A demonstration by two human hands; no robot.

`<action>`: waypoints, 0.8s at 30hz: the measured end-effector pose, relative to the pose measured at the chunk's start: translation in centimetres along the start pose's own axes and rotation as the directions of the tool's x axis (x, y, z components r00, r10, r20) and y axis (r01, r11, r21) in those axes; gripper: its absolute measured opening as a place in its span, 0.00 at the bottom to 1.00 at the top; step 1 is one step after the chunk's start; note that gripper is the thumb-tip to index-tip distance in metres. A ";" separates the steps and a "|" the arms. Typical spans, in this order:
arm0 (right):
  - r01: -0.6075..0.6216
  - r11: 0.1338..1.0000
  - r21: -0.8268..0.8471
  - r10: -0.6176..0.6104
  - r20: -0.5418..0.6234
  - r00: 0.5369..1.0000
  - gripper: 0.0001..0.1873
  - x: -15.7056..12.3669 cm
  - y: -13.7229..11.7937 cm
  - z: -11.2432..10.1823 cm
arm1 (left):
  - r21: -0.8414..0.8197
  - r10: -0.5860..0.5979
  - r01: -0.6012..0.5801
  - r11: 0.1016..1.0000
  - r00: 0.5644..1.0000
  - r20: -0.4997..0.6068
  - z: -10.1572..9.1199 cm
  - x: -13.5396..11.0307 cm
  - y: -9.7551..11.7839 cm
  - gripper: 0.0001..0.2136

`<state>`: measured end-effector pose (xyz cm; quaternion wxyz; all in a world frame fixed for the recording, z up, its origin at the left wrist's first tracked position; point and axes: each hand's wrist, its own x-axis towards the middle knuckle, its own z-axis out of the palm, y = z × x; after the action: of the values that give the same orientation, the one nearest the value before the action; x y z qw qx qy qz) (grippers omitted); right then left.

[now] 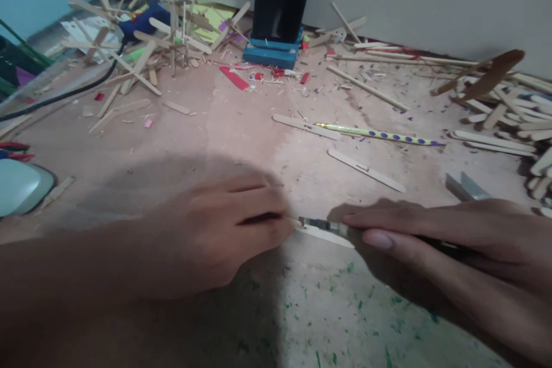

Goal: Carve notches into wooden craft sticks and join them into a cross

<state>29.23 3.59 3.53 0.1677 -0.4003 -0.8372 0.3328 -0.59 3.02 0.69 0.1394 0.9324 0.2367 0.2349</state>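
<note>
My left hand (pixel 233 230) is closed, its fingertips pressing a pale wooden craft stick (pixel 325 236) against the table. The stick's right part sticks out past the fingers. My right hand (pixel 440 241) is wrapped around a slim dark tool (pixel 319 223) with a metal tip, whose exact kind I cannot make out. The tip touches the stick or sits just above it, close to my left fingertips. Just beyond lies another craft stick (pixel 366 170) with a small notch in its middle. A similar notched stick (pixel 302 125) lies by a yellow pen with purple dots (pixel 379 135).
Flat grey metal blades (pixel 466 187) show behind my right hand. Craft sticks pile up at right (pixel 526 115) and back left (pixel 142 46). A black upright block (pixel 282 0) stands on a blue base (pixel 273 53). A white mouse (pixel 23 187) and black cable (pixel 69 95) are left.
</note>
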 end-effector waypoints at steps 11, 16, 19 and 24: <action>0.048 0.999 0.011 -0.048 0.001 0.999 0.10 0.1 0.1 0.5 | -0.054 -0.101 0.100 0.994 0.995 -0.019 -0.4 0.3 0.0 0.11; 0.086 0.996 -0.009 -0.086 0.009 0.996 0.11 0.0 0.3 0.7 | -0.051 -0.094 0.093 0.994 0.996 -0.002 -0.5 0.3 0.1 0.11; 0.106 0.994 -0.039 -0.105 0.022 0.994 0.11 0.1 0.1 0.6 | -0.050 -0.095 0.094 0.994 0.996 0.000 -0.5 0.3 0.2 0.11; 0.152 0.985 -0.084 -0.150 0.031 0.988 0.10 0.0 0.1 0.6 | -0.045 -0.105 0.104 0.994 0.994 -0.014 -0.3 0.4 0.0 0.13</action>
<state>28.95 3.44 3.01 0.1647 -0.3385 -0.8806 0.2877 -0.39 3.27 1.11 0.1701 0.9135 0.2810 0.2400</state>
